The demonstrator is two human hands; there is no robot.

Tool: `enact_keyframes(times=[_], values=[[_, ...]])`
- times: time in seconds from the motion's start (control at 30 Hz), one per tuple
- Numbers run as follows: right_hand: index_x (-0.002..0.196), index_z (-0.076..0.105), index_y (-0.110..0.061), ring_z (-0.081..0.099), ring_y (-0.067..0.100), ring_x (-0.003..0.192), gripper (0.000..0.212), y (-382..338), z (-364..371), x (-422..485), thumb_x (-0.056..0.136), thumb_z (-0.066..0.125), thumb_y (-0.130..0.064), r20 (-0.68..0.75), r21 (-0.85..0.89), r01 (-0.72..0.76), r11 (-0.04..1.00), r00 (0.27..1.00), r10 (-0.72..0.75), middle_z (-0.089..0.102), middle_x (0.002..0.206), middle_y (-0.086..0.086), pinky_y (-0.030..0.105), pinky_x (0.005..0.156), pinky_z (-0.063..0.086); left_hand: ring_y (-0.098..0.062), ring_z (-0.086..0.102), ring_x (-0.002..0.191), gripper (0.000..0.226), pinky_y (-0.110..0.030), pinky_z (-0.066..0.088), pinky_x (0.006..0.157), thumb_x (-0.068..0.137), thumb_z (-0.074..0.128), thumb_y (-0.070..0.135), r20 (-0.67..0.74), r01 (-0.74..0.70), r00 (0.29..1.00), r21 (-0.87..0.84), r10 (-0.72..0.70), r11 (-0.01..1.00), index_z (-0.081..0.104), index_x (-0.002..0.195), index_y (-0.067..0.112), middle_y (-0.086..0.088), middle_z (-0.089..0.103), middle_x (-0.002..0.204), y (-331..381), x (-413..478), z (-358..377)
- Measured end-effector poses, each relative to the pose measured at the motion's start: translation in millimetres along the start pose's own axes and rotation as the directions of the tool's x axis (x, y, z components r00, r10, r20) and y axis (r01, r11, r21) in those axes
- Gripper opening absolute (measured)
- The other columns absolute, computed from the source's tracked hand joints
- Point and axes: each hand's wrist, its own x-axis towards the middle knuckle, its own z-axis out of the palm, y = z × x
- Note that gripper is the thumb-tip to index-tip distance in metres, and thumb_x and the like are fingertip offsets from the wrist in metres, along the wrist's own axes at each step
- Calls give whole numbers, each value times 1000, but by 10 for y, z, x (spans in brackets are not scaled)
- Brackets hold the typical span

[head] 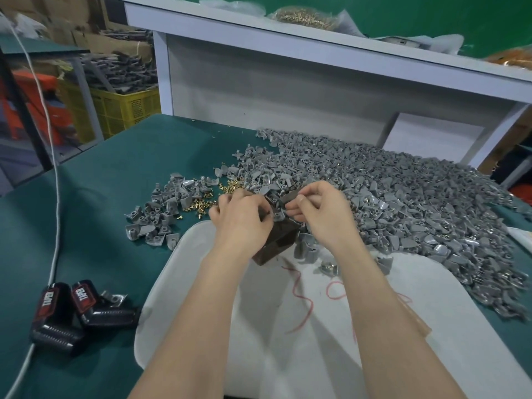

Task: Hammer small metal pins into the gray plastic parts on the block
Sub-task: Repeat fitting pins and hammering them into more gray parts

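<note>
Plenty left: a big heap of parts [403, 197] waits beside the block [280, 240], pins [200, 203] loose nearby; right hand [321, 210] pinches a part [289, 197] over the block; left hand [241, 220] curls at its top, on what I cannot tell

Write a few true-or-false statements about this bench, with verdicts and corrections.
1. The left hand and the right hand are both at the dark block. True.
2. The brass pins lie right of the block. False: they lie left of it, among the smaller scatter of gray parts.
3. The largest heap of gray parts is on the right. True.
4. The right hand holds a hammer. False: it pinches a small gray piece.
</note>
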Motion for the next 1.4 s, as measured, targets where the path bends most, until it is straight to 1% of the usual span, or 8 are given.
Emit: enact_keyframes(times=[0.13, 0.27, 0.43, 0.63, 0.77, 1.1, 1.23, 1.4], values=[[85, 63, -20, 59, 3, 79, 4, 26, 108, -12, 87, 64, -18, -11, -242, 74, 967, 997, -79, 65, 84, -10, 12, 72, 43, -25, 33, 112, 8, -31, 14, 80, 87, 59, 27, 4, 0, 1000, 0, 0, 1000, 65, 85, 32, 6, 51, 114, 7, -2, -2], [79, 68, -25, 50, -1, 72, 7, 77, 176, -24, 85, 67, -20, 29, -370, 104, 923, 995, -100, 60, 90, -8, 13, 67, 31, -25, 33, 113, 7, -30, 13, 80, 88, 60, 30, 4, -5, 1000, 4, 5, 1000, 66, 87, 31, 6, 51, 115, 3, 3, -2], [82, 70, -20, 57, 9, 83, 4, 84, 176, -15, 84, 68, -20, 18, -382, 93, 920, 996, -93, 58, 91, -5, 22, 82, 43, -25, 34, 111, 7, -30, 14, 79, 89, 59, 30, -6, -18, 1000, -4, 18, 1000, 66, 85, 30, 6, 52, 113, 2, 7, -5], [79, 65, -21, 54, 11, 83, 7, 18, 190, 0, 86, 64, -20, 47, -454, 88, 887, 996, -74, 56, 90, -5, 21, 74, 38, -25, 34, 112, 12, -31, 17, 82, 90, 57, 24, 4, -33, 999, 1, 33, 999, 59, 81, 32, 5, 52, 113, 13, 0, -15], [78, 63, -21, 54, 15, 80, 9, -90, 181, 62, 86, 60, -19, 117, -554, 93, 827, 993, -33, 57, 80, -6, 23, 70, 37, -25, 34, 110, 17, -32, 17, 83, 88, 57, 18, 3, -45, 999, -8, 45, 999, 55, 78, 31, 5, 53, 114, 13, -7, -17], [71, 63, -25, 54, 8, 69, 14, -8, 173, 57, 84, 64, -21, 85, -399, 31, 917, 996, 3, 62, 71, -9, 22, 60, 40, -24, 35, 112, 11, -32, 18, 83, 89, 56, 22, -3, -36, 999, 3, 36, 999, 64, 85, 28, 6, 53, 113, 14, -14, -20], [66, 60, -27, 56, 10, 70, 20, 55, 189, 52, 84, 65, -20, 62, -338, 22, 941, 998, -1, 65, 74, -6, 28, 68, 47, -25, 35, 112, 12, -36, 24, 91, 89, 55, 22, -2, -35, 999, 8, 35, 999, 65, 85, 27, 5, 53, 114, 15, -16, -11], [68, 55, -28, 48, -1, 61, 22, 118, 240, 28, 85, 64, -20, 10, -373, 72, 925, 997, -74, 58, 71, -11, 10, 54, 36, -24, 35, 113, 10, -36, 24, 93, 90, 56, 23, -3, -30, 1000, 12, 30, 999, 66, 89, 26, 6, 53, 114, 10, -9, -5]])
